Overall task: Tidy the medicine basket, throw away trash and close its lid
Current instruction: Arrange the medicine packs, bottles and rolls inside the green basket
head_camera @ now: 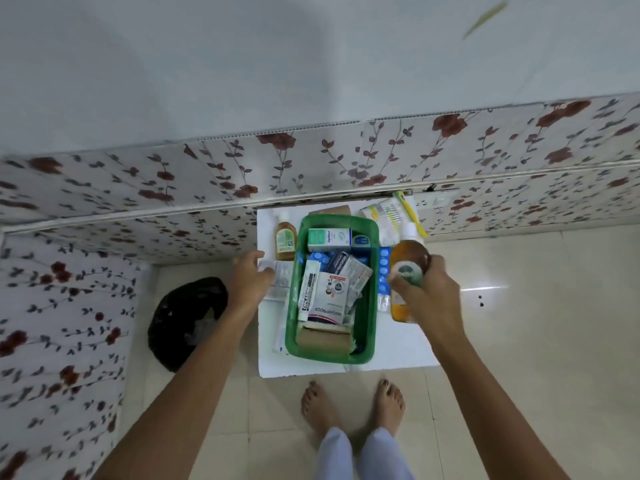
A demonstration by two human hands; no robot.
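Right hand (427, 292) is gripping bottle (408, 268) at basket's (372, 289) three o'clock, likely for stowing; left hand (249, 277) is pinching paper (280, 278) at nine, presumably trash.

Glossy green plastic basket (373, 271), cardboard boxes (329, 240)

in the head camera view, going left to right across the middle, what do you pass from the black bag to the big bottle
Black trash bag → left hand on a paper leaflet → green basket → blue blister strips → right hand holding the Dettol bottle.

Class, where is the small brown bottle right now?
In the head view, the small brown bottle stands on the white table, just left of the green basket.
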